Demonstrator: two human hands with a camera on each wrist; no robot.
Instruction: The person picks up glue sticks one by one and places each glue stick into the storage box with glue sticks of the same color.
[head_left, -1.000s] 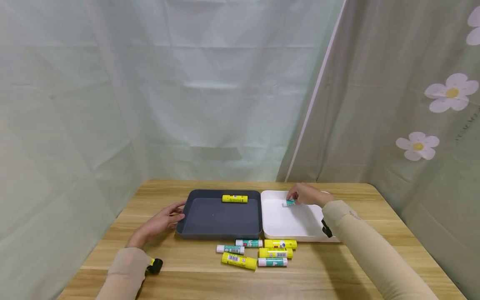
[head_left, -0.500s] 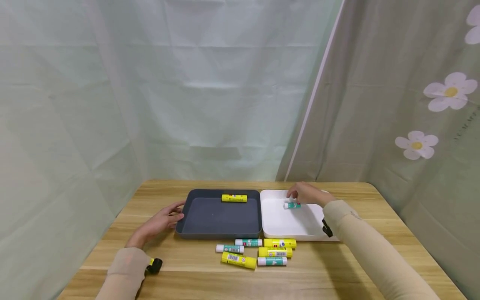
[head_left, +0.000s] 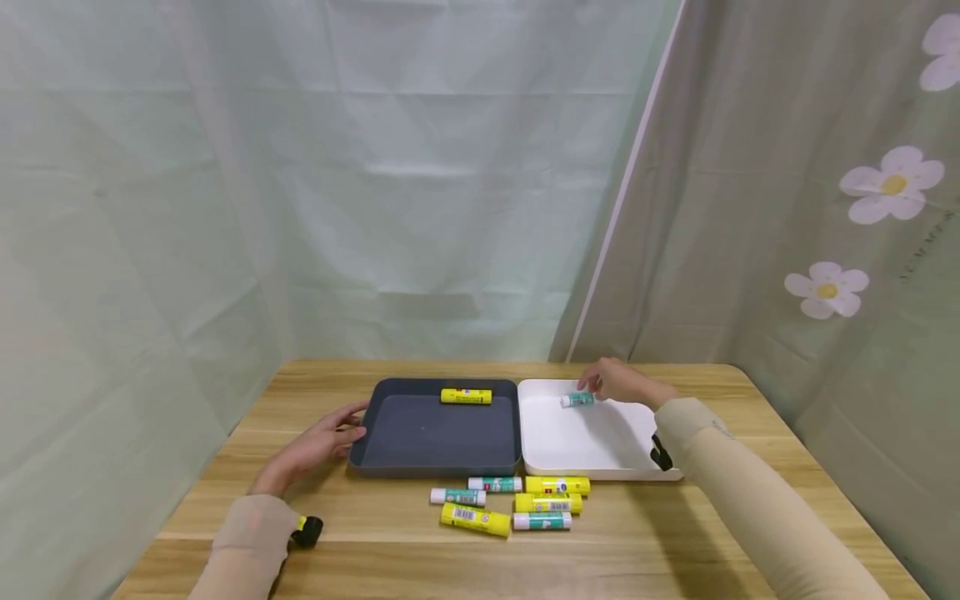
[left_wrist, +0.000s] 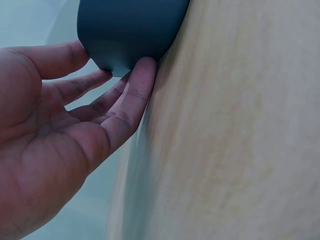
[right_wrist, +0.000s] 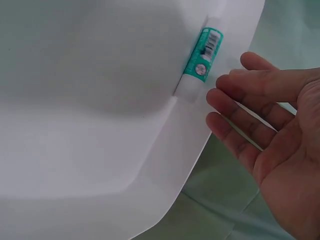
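In the head view a green-and-white glue stick [head_left: 577, 400] lies at the far side of the white tray [head_left: 600, 454]. My right hand [head_left: 618, 381] hovers over that far rim. The right wrist view shows the glue stick [right_wrist: 202, 57] against the tray's wall, with the relaxed fingers of my right hand [right_wrist: 270, 115] just apart from it and nothing in them. My left hand [head_left: 322, 437] touches the left side of the dark grey tray [head_left: 435, 468]; up close, the fingertips of this left hand [left_wrist: 65, 120] rest on its corner. One yellow glue stick [head_left: 466, 397] lies inside the grey tray.
In front of the trays, several glue sticks lie on the wooden table [head_left: 360, 550], among them a yellow one [head_left: 475, 518] and a green-and-white one [head_left: 542, 521]. The two trays stand side by side. A pale curtain [head_left: 420, 208] hangs behind the table.
My right hand has let go of the green-and-white glue stick, which now lies against the white tray's far wall. The hand has shifted slightly back and up. The left hand stays at the grey tray.
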